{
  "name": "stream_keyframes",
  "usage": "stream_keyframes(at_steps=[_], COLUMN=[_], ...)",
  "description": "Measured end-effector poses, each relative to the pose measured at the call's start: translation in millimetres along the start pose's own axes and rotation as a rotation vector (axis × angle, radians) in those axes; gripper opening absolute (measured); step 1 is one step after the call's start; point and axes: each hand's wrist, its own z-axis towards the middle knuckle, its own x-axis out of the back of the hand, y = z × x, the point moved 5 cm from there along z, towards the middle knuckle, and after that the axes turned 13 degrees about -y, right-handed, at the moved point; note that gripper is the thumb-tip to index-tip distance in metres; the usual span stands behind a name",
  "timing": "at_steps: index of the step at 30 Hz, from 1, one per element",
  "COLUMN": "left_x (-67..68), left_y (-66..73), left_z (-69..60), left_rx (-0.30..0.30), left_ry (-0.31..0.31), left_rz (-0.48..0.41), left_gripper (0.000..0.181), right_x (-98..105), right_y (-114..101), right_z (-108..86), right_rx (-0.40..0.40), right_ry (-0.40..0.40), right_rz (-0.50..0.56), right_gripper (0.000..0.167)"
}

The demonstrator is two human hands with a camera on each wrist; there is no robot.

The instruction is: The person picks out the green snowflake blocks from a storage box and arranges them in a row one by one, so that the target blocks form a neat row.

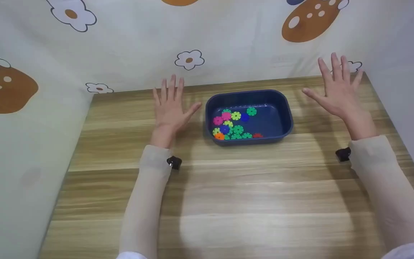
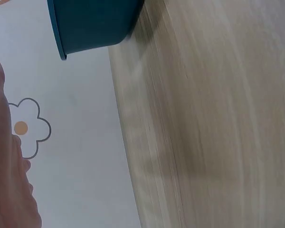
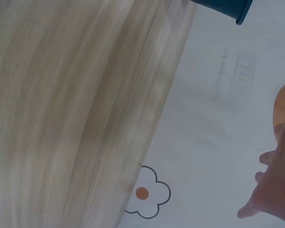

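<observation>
A dark blue rectangular tray (image 1: 270, 120) lies toward the back of the table, with small notched plastic discs inside, mostly gathered at its left. Among them are a green disc (image 1: 251, 111), a yellow disc (image 1: 236, 115), a pink disc (image 1: 218, 120), an orange disc (image 1: 219, 136) and a red disc (image 1: 257, 135). My left hand (image 1: 171, 111) is spread to the left of the tray, fingers straight, holding nothing. To the tray's right, my right hand (image 1: 341, 93) also has its fingers fanned out and holds nothing. Both wrist views show a bit of the tray's outer wall (image 2: 95, 23).
The wood-grain table (image 1: 228, 201) meets a pale curtain (image 1: 131, 43) printed with flowers and brown shapes along its back and left edges. A pale wall (image 1: 404, 93) borders the right. Each wrist carries a small black camera (image 1: 174, 162).
</observation>
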Motion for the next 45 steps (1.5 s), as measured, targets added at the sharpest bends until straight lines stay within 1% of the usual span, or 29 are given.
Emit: stream_keyframes(at_steps=[6,11,18,22,26,32,37,39,45], left_x=[-0.5,-3.8,-9.6,-13.2,-18.5,-27.4,-35.4,-37.4,-41.1], left_y=[7.6,13.9,20.2,26.0,32.0,38.8,41.9,42.7,42.5], left_z=[-4.6,-10.1,-16.8,-19.6,-21.9,-23.9,-24.5,-24.3,-23.3], left_rx=[-0.047,-0.093,-0.172,-0.228,-0.275,-0.342,-0.357,-0.359,-0.365], left_ry=[0.014,-0.002,-0.026,-0.062,-0.123,-0.188,-0.254,-0.271,-0.291], left_rz=[-0.038,-0.101,-0.177,-0.23,-0.289,-0.341,-0.379,-0.394,-0.44], left_gripper=[0.098,0.097,0.1,0.104,0.101,0.101,0.105,0.106,0.112], right_x=[0,-1,-4,-6,-9,-13,-18,-20,-25], right_y=[-10,-19,-30,-37,-45,-59,-71,-76,-93], right_z=[0.7,1.4,2.2,2.8,5.1,8.5,11.4,12.1,12.5], right_rx=[0.055,0.098,0.15,0.184,0.203,0.223,0.238,0.244,0.285], right_ry=[0.058,0.08,0.11,0.122,0.121,0.109,0.093,0.088,0.089], right_rz=[0.075,0.146,0.212,0.266,0.32,0.359,0.374,0.375,0.373], right_gripper=[0.097,0.097,0.095,0.092,0.089,0.084,0.081,0.08,0.07])
